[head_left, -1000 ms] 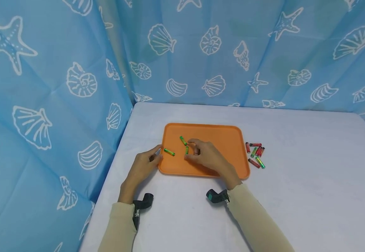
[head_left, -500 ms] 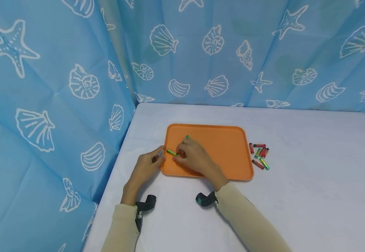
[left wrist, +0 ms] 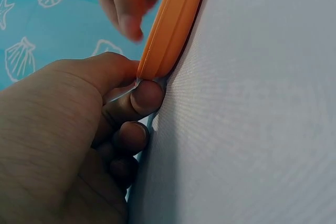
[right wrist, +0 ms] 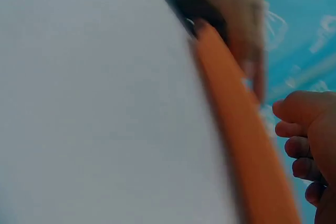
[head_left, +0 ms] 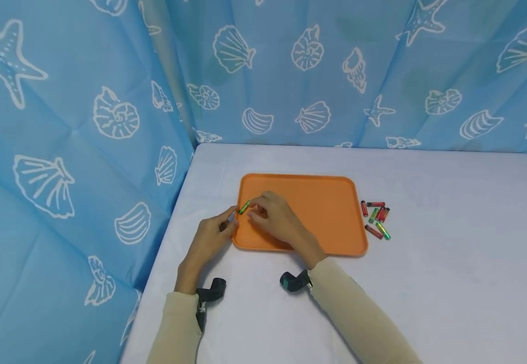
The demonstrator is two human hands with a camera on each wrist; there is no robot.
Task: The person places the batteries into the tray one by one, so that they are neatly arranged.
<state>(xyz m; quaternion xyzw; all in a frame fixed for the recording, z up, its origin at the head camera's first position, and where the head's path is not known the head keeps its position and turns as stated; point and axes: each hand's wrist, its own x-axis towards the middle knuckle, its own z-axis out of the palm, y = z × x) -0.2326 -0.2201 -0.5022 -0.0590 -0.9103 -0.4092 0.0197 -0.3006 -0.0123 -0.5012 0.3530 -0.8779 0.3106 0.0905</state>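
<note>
Tray (head_left: 308, 202) flat on the white table (head_left: 381, 303) in the head view, and the action is all at its left end! The left hand (head_left: 210, 235) is at the left rim, presumably bracing it so it won't skid while the other works. The right hand (head_left: 274, 217) reaches in over the tray, thumb and index parted around a gap, the index tip right at the upper end of a green battery (head_left: 244, 207). Touching or only close? Can't tell. That battery lies aslant inside the tray, lower end by the left rim, perhaps tucked there to leave the rest free; whatever the right palm covers is hidden. Just outside the right rim, a loose cluster: red batteries (head_left: 375, 204) and two more green ones (head_left: 383, 231), within easy reach, colours mixed. Over to the left wrist: thumb and index meet at the tray corner, clamped on the rim, the other fingers curled beneath, a hold that looks made for steadying rather than lifting. The right hand hangs above, blurred. Right wrist now: the tray edge is a smeared orange strip, and beside it the right hand shows a forward thumb and loosely bent fingers, with no battery visible between them, a light pose that suits nudging small cylinders.
</note>
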